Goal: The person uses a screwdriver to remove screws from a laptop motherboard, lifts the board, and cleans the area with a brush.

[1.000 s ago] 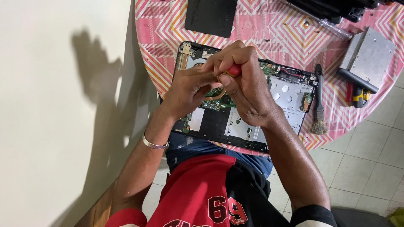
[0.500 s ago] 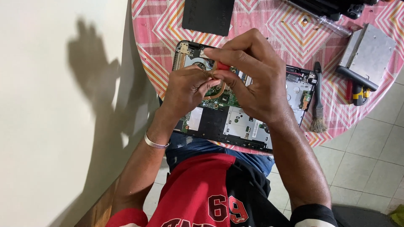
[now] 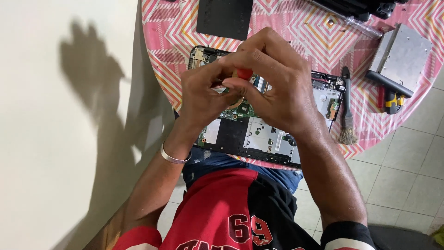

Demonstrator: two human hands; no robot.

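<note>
1. Head view: both hands meet over the far-left part of the opened laptop [image 3: 259,139], which lies bottom-up on the round table with the pink zigzag cloth [image 3: 314,37].
2. Right hand [image 3: 277,88]: fingers curled narrow around a red screwdriver handle [image 3: 243,73]. Only a small red patch shows between thumb and forefinger; shaft and tip are hidden behind the hands.
3. Left hand [image 3: 203,95]: fingers bunched close at the same spot, fingertips touching or just beside the red handle. Cannot tell whether it pinches anything (view blocked by the knuckles). A silver bangle [image 3: 173,157] sits on that wrist.
4. Under the hands: green circuit board [image 3: 243,111] with a copper-coloured strip, exposed inside the laptop shell.
5. Count, far side of table: one black flat cover panel [image 3: 224,18], one clear-handled screwdriver [image 3: 356,25].
6. Count, right side: one silver drive box [image 3: 402,48], one black-handled tool lying across its near edge, one yellow-and-black tool [image 3: 392,102] just near of it, and one brush [image 3: 346,111] beside the laptop's right edge.
7. Screwdrivers clearly seen: two (red in hand, clear on table).
</note>
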